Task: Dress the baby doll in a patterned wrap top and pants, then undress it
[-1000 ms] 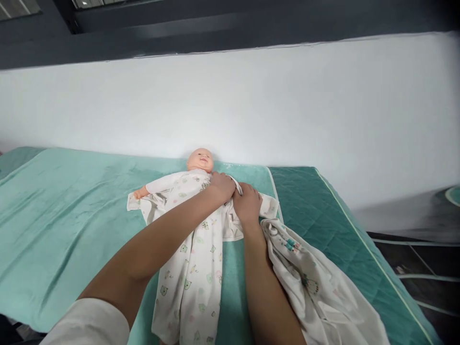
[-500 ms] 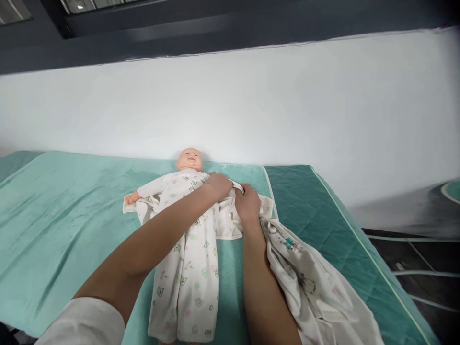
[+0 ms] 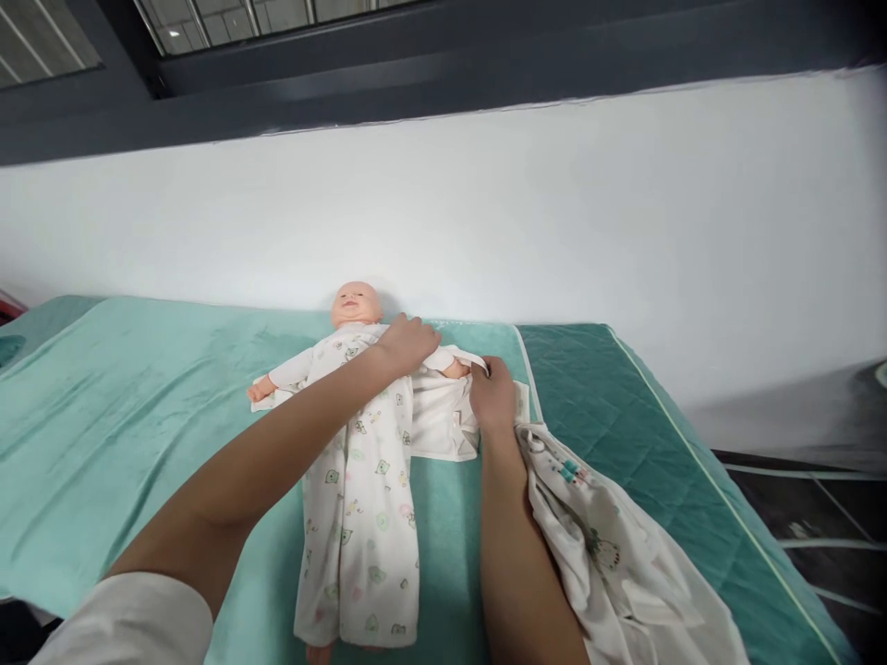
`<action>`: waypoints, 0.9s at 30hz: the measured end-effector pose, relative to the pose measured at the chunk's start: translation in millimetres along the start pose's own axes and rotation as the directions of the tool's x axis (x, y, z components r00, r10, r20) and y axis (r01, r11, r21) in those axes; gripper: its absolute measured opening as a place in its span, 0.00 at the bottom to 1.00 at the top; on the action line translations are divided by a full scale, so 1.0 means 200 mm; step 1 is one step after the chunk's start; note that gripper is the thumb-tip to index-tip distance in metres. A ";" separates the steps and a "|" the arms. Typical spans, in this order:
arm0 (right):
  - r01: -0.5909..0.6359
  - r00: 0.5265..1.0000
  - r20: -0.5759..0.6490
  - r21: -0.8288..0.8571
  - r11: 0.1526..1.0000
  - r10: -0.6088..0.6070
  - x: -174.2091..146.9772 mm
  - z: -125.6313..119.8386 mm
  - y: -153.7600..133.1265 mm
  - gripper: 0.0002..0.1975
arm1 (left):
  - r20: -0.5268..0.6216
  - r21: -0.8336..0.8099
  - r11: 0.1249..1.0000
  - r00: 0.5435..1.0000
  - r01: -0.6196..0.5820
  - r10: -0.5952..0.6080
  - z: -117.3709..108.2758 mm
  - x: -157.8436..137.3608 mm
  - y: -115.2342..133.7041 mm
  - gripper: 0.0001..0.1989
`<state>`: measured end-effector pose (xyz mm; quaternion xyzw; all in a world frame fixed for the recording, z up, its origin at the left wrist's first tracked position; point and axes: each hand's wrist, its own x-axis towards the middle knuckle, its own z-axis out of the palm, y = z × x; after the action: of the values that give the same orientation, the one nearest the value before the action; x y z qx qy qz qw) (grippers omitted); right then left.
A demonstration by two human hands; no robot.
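A baby doll lies face up, dressed in white printed clothes. My left hand is closed around the upper part of the doll's arm on the right side; its fingertips are hidden. Between the thumb and fingers of my right hand is the edge of a white sleeve. The doll's small hand shows just beside this edge. Under that arm a white garment lies spread on the teal sheet. The doll's other arm stretches out to the left.
A white printed cloth lies beside my right forearm. The light teal sheet covers a darker quilted mattress, whose edge drops off at the right. Behind the bed stands a white wall below a dark window frame.
My right hand has moved a little to the right with the sleeve edge, and the doll's small hand has come into view. My left hand has shifted slightly left and up along the arm.
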<state>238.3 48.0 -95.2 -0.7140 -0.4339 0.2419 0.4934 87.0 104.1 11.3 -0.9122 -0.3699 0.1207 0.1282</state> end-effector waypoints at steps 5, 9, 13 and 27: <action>-0.014 1.000 -0.017 0.095 0.995 0.016 0.03 -0.01 0.04 0.12 | -0.030 0.060 0.998 0.999 0.029 -0.027 -0.01 -0.07 -0.11 0.18; -0.023 1.000 -0.017 0.160 0.987 0.026 0.05 -0.01 0.07 0.13 | -0.067 0.043 0.999 0.997 0.030 -0.027 -0.02 -0.11 -0.13 0.17; -0.069 0.998 0.030 0.362 0.930 0.063 0.05 0.00 0.06 0.15 | -0.093 0.004 1.000 0.996 -0.017 0.017 -0.04 -0.13 -0.08 0.17; 0.342 0.906 -0.397 0.478 0.809 -0.148 -0.05 0.01 -0.12 0.17 | -0.092 -0.317 0.943 0.986 0.102 -0.137 0.01 -0.22 0.02 0.12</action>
<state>222.7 43.2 -74.8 -0.5147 -0.3462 0.1595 0.7680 58.4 70.4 13.5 -0.9022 -0.4312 0.0014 0.0106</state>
